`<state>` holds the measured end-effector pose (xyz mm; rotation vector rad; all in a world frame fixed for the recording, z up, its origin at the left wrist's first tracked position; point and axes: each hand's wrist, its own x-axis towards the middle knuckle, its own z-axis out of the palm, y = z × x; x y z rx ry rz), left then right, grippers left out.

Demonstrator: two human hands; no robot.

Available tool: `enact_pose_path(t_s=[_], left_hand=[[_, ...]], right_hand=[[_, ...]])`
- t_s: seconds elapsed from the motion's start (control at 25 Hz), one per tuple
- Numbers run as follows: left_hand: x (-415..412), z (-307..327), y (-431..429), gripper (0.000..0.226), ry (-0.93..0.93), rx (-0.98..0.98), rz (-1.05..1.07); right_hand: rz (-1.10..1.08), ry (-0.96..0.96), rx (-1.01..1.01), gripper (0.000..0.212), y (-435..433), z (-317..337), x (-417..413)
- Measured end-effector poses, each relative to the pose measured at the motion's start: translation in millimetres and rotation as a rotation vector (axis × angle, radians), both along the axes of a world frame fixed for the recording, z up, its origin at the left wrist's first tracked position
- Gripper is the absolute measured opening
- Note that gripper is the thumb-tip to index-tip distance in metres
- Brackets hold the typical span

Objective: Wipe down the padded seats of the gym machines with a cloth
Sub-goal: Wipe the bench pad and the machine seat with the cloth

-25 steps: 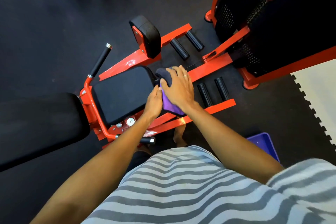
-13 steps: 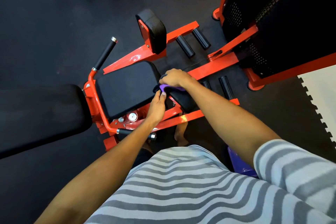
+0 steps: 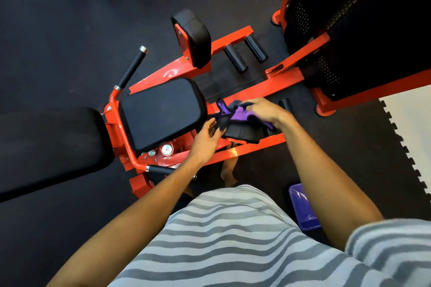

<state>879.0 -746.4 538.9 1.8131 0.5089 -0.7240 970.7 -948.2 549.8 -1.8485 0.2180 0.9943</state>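
At far left, a broad black back pad (image 3: pixel 46 147). Just right of it, the black padded seat (image 3: pixel 161 112) on the red frame (image 3: pixel 245 149), long axis slanting from lower left to upper right. Beside the seat's right edge, the left hand (image 3: pixel 205 140), pinching in its grip the dark near end of the purple cloth (image 3: pixel 238 114). Bunched over a small black pad (image 3: pixel 242 134), stretched left to right between both hands. Farther right, the right hand (image 3: pixel 265 109), with its grip curled over the cloth's other end.
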Motion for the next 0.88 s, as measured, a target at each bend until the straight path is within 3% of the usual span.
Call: enact_pose_path(t_s=[0.12, 0.2, 0.28, 0.4, 0.48, 0.56, 0.68, 0.76, 0.88], left_hand=[[4.0, 2.8, -0.9, 0.049, -0.022, 0.027, -0.042], [4.7, 7.4, -2.5, 0.046, -0.017, 0.044, -0.065], [6.8, 14.4, -4.7, 0.050, -0.011, 0.064, -0.098], [13.6, 22.8, -7.8, 0.057, 0.018, 0.091, -0.149], [17.3, 27.6, -11.1, 0.053, 0.018, 0.111, -0.183], [23.1, 29.7, -13.1, 0.051, -0.001, 0.145, -0.221], [31.9, 26.2, -14.3, 0.044, -0.029, 0.208, -0.231], [34.3, 22.3, -13.6, 0.039, -0.057, 0.228, -0.222], [27.1, 23.8, -13.6, 0.038, -0.095, 0.270, -0.229]], right_hand=[[0.151, -0.189, -0.205, 0.035, 2.9, 13.2, -19.0], [0.202, -0.168, -0.284, 0.041, 11.5, 12.2, -17.3], [0.062, 0.016, -0.171, 0.038, 14.4, -1.1, -2.5], [-0.117, 0.299, -0.065, 0.013, 10.1, -25.0, 6.1], [-0.250, 0.342, -0.016, 0.008, 3.3, -50.2, -4.3], [-0.466, 0.355, 0.094, 0.020, 1.2, -63.5, -17.3], [-0.691, 0.089, 0.016, 0.036, 14.9, -32.1, -46.6], [-0.632, -0.218, -0.118, 0.027, 34.6, -7.7, -76.9], [-0.650, -0.421, -0.187, 0.040, 68.0, 11.4, -110.4]])
